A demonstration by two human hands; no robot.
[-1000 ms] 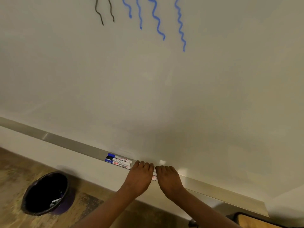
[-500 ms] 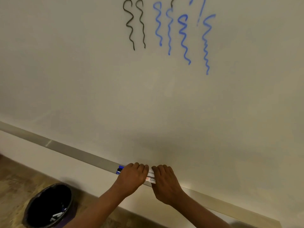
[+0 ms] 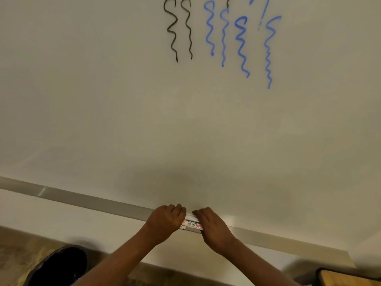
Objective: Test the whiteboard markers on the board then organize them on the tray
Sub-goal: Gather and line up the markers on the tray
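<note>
White whiteboard markers [image 3: 192, 223] lie in a row on the grey tray [image 3: 92, 200] under the whiteboard [image 3: 185, 120]. My left hand [image 3: 165, 221] lies over their left ends and my right hand [image 3: 212, 226] over their right ends, fingers curled down on them. Only a short labelled stretch of marker shows between the hands. Black and blue squiggles [image 3: 222, 34] mark the top of the board.
A dark round bin [image 3: 59, 267] stands on the floor at the lower left. A yellow-topped object with a black edge [image 3: 350, 278] shows at the lower right corner. The tray runs on left and right of my hands.
My left hand slid left over the markers that lay uncovered beside it, so their blue and black caps are now hidden. The view tilted up and shows more squiggles.
</note>
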